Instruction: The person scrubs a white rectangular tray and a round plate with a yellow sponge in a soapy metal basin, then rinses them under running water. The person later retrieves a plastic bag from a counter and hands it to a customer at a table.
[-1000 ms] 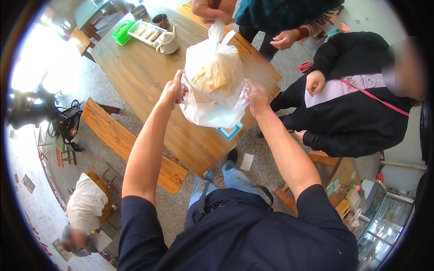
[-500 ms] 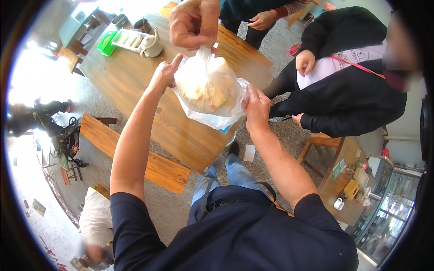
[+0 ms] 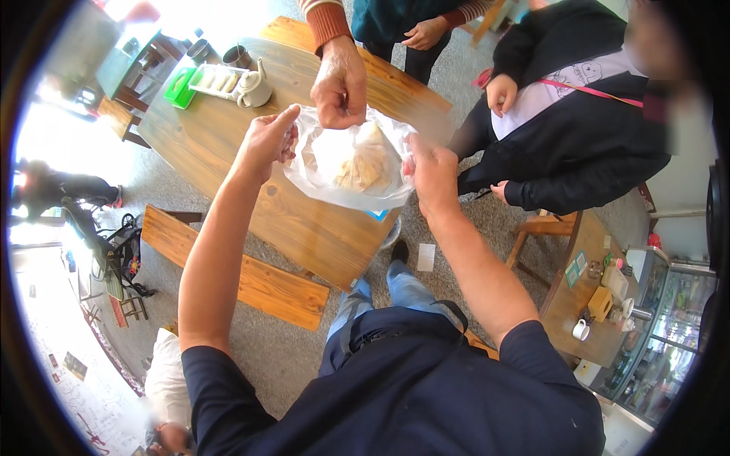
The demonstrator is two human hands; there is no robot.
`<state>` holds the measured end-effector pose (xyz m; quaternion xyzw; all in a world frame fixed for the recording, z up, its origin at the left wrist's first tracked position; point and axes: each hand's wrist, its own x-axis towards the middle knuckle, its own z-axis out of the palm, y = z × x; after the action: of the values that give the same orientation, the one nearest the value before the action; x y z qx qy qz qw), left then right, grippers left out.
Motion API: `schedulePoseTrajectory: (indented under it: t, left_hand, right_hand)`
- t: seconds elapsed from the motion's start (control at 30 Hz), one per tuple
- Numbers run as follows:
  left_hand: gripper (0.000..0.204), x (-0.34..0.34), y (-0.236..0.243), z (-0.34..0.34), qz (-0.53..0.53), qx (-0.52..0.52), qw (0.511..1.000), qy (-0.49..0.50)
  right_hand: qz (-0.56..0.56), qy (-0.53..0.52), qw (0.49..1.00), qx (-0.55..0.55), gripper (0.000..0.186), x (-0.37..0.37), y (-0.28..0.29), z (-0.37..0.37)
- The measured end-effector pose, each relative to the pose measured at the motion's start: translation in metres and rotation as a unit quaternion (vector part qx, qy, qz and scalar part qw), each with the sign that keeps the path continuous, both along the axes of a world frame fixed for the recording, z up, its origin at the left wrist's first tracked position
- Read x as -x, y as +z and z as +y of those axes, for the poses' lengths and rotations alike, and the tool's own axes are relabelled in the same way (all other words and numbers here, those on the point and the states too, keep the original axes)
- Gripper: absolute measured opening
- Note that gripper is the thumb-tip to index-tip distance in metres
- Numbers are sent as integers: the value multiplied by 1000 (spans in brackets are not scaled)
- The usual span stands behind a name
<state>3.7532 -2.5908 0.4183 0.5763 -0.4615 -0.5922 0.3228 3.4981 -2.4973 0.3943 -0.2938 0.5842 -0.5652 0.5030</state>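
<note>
A thin white plastic bag (image 3: 327, 191) is stretched between my two hands above the table's near end. My left hand (image 3: 271, 144) pinches its left rim, thumb pointing up. The opposite rim is in my right hand (image 3: 433, 171), with the fingers curled round it. Inside lies a smaller clear bag of pale yellowish food (image 3: 361, 166), whose exact kind I cannot make out. Another person's hand (image 3: 340, 87), in a striped sleeve with an orange-brown cuff, reaches down into the bag's mouth from the far side, fingers closed at the top of the smaller bag.
The wooden table (image 3: 220, 144) carries a white teapot (image 3: 254, 87), a white tray (image 3: 217, 80) and a green box (image 3: 180, 88) at its far left. A bench (image 3: 258, 285) runs along the near side. Another person in a black jacket (image 3: 593, 175) is at the right.
The other person's hand has come down, lowering the food bag into the white bag. My hands have spread slightly apart, and the white bag's mouth now gapes wider.
</note>
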Motion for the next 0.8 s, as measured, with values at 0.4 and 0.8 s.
schedulePoseTrajectory:
  t: [0.4,0.8]
  left_hand:
    - [23,8,17,21,76,-56,995,-17]
    - [24,17,-21,30,175,-75,982,8]
  right_hand:
    - [93,153,984,20,20,14,7,-52]
    - [182,180,964,74,22,-1,-31,-82]
